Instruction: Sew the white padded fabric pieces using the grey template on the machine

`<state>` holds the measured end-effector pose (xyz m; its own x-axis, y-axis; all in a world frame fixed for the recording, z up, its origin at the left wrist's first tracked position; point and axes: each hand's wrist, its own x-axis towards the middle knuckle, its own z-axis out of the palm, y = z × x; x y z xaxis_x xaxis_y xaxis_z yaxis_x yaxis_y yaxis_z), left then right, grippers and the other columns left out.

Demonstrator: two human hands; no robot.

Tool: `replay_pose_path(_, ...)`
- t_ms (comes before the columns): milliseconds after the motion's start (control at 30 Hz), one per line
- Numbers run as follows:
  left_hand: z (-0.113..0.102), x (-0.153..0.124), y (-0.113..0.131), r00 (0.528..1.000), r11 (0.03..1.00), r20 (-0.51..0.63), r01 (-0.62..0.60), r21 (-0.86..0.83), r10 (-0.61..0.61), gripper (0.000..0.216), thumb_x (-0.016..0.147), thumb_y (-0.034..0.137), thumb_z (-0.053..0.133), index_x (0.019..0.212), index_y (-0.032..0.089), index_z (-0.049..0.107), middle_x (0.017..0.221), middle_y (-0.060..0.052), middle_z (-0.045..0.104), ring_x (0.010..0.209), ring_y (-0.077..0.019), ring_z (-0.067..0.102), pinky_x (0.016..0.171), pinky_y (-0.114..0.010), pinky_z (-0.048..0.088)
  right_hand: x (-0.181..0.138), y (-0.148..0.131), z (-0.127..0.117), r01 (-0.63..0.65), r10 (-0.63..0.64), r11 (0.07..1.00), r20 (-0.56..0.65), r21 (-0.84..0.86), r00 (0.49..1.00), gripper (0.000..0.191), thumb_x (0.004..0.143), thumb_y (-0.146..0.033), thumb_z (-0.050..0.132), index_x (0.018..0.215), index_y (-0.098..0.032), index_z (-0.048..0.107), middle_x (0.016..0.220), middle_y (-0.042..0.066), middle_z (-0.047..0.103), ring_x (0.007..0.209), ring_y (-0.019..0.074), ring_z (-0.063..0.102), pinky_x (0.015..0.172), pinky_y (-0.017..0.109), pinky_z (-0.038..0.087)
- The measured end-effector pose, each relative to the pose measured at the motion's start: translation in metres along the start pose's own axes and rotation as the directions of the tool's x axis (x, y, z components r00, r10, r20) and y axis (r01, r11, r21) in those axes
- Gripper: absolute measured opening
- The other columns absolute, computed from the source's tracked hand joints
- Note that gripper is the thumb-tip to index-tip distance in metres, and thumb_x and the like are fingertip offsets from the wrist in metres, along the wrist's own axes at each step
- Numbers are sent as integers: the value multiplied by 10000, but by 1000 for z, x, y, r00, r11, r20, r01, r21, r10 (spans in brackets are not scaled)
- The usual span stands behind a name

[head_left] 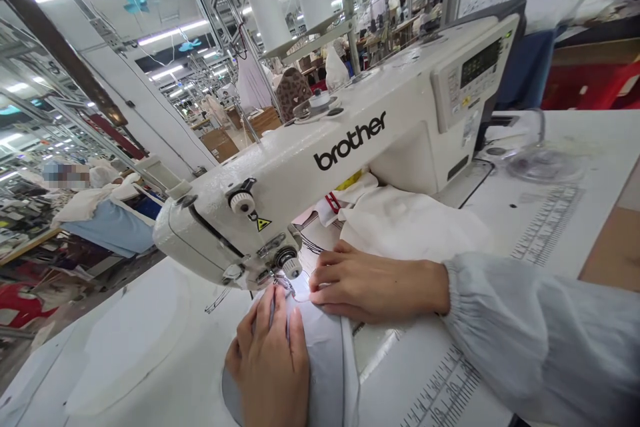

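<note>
"Pale grey fabric panel point(327, 360): where was it found?"

"It lay at the lower centre of the frame, on the white work table with black ruler markings point(390, 380), its upper end at the metal presser foot point(287, 285) of the white sewing machine lettered 'brother' point(345, 130)."

"Left hand point(273, 357)?"

"It rested flat on the panel, fingers slightly spread, tips just beside the foot."

"Right hand point(373, 283)?"

"It was right of the foot, fingers bent and close together. I could not tell whether they pinched fabric."

"Other items?"

"Loose white cloth point(410, 220) lay under the machine's arm, centre right; two white thread cones point(270, 17) stood at upper centre."
</note>
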<state>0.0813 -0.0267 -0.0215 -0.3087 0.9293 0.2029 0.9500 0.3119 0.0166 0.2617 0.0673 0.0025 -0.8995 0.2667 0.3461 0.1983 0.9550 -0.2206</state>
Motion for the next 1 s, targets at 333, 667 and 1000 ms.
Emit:
replay_pose_path(333,4,13,-10,997,1000,73,1,-18,0,519,962,414,256,1362,258,548,1477,23,491,1399,-238,378,1124,-483,296,3,-1,4,-32,33,998,17,-46,999,131,999,-199,515,939,-160,624,1059,26,667,1005,179,526,832,345,311)
replay_pose_path(667,4,23,-24,986,996,141,-86,-35,90,550,952,456,269,1371,227,543,1475,-33,495,1421,-278,350,1120,-542,297,5,-5,5,-63,65,994,23,-91,998,160,994,-186,508,879,-146,611,1018,45,649,966,170,532,849,322,354)
replay_pose_path(1000,8,23,-24,988,988,21,-151,-20,152,547,973,418,235,1289,179,611,1373,-52,607,1345,-294,426,1091,-523,309,7,-8,8,-96,98,991,16,-97,995,155,1001,-186,491,927,-143,621,1025,54,648,949,181,532,843,320,369)
